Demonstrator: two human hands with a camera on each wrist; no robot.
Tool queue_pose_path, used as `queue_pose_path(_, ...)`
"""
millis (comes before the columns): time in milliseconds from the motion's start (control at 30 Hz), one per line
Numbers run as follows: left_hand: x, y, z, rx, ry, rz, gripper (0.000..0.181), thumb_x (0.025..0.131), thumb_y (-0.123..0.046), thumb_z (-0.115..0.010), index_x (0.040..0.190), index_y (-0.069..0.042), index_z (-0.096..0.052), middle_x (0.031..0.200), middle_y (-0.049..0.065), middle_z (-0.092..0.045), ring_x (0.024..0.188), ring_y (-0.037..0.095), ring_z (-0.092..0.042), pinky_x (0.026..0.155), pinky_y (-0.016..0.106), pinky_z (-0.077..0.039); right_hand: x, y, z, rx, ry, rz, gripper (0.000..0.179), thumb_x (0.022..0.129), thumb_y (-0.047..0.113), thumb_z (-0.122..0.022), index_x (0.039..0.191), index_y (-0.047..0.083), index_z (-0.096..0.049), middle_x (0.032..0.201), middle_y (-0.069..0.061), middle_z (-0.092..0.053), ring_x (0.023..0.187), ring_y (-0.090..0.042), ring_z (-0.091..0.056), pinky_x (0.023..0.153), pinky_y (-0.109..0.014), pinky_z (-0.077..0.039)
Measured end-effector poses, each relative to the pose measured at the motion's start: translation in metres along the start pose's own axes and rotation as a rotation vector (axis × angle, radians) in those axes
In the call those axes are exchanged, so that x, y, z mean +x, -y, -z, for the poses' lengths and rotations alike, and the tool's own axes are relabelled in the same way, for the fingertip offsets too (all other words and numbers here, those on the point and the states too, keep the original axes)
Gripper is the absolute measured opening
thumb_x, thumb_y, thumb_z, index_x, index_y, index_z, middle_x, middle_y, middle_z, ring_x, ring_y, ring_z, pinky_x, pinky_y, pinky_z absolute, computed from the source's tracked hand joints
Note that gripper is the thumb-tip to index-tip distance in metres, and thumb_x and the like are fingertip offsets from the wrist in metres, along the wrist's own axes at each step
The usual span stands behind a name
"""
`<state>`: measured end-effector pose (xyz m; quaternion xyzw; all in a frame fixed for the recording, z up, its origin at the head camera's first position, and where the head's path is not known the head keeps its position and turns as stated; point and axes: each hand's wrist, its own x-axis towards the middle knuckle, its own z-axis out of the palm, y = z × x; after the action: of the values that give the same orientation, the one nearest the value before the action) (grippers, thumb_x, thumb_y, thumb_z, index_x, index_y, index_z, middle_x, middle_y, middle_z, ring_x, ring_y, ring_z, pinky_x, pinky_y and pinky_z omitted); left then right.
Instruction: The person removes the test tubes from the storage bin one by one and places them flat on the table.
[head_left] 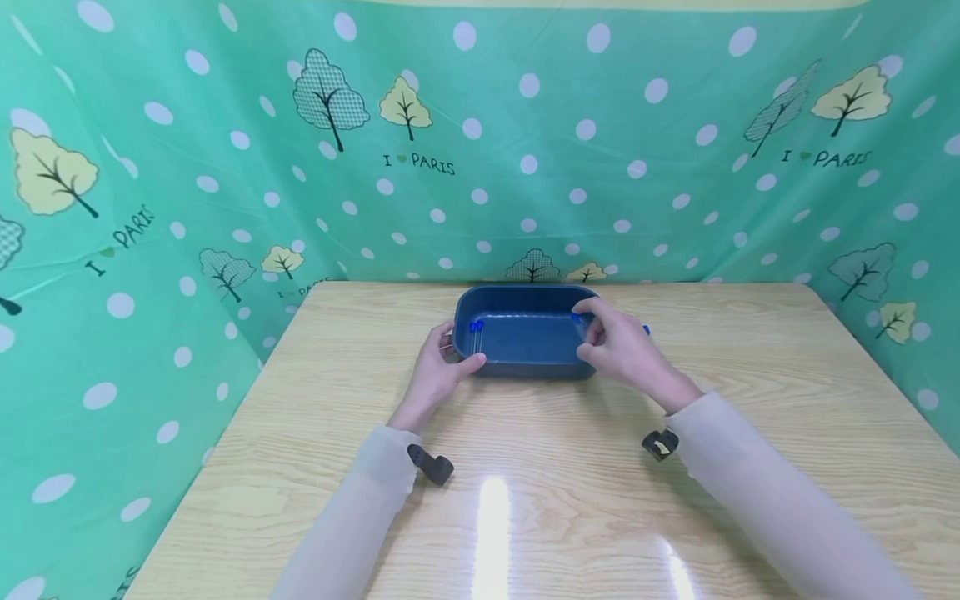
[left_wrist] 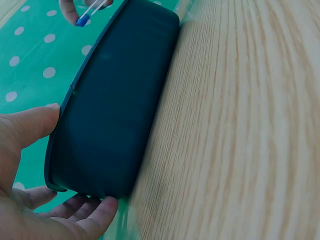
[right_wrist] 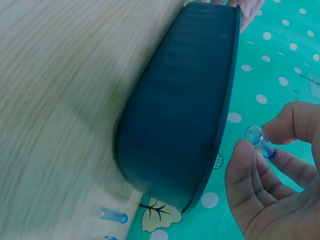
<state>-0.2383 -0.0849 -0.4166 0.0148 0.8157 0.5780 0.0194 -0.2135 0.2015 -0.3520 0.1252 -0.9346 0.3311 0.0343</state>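
A dark blue oblong plastic basin [head_left: 525,370] stands on the table. My left hand [head_left: 438,369] grips its left end, thumb at the front rim and fingers round the end wall, as the left wrist view also shows. Over the right end of the basin, my right hand [head_left: 618,343] pinches a small clear test tube [right_wrist: 255,136] with a blue cap between thumb and fingers. The tube's rounded bottom faces the right wrist camera. Inside the basin, two blue-capped test tubes [head_left: 477,337] lean side by side at the left end.
Beyond the basin's right end lie more blue-capped test tubes [right_wrist: 112,215] on the light wood table [head_left: 300,467], mostly hidden behind my right hand in the head view. A green dotted cloth [head_left: 525,208] hangs behind the table and along its sides.
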Motion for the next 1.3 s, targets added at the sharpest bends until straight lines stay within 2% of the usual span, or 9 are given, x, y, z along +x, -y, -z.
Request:
queue_pose_path(533,-0.001,-0.001,0.0,0.002,0.003,-0.005,0.081,0.079,-0.028,-0.079,0.145,-0.013,-0.034,0.139,0.016,-0.046,0.126,0.029,-0.045,0.105,0.045,-0.038,-0.004,-0.019,0.009,-0.005,0.021,-0.044,0.055,0.081,0.004,-0.06,0.133,0.01,-0.045,0.082,-0.006,-0.056,0.065,-0.02,-0.052,0.058,-0.034,-0.044)
queue_pose_path(1300,-0.001,-0.002,0.001,0.011,0.003,0.003,0.083,0.078,-0.03,-0.08,0.145,-0.015,-0.033,0.14,0.016,-0.045,0.127,0.029,-0.045,0.105,0.045,-0.038,-0.004,-0.047,0.028,-0.071,-0.019,-0.088,0.053,0.083,0.009,-0.063,0.133,0.009,-0.046,0.085,-0.009,-0.06,0.071,-0.023,-0.055,0.062,-0.034,-0.046)
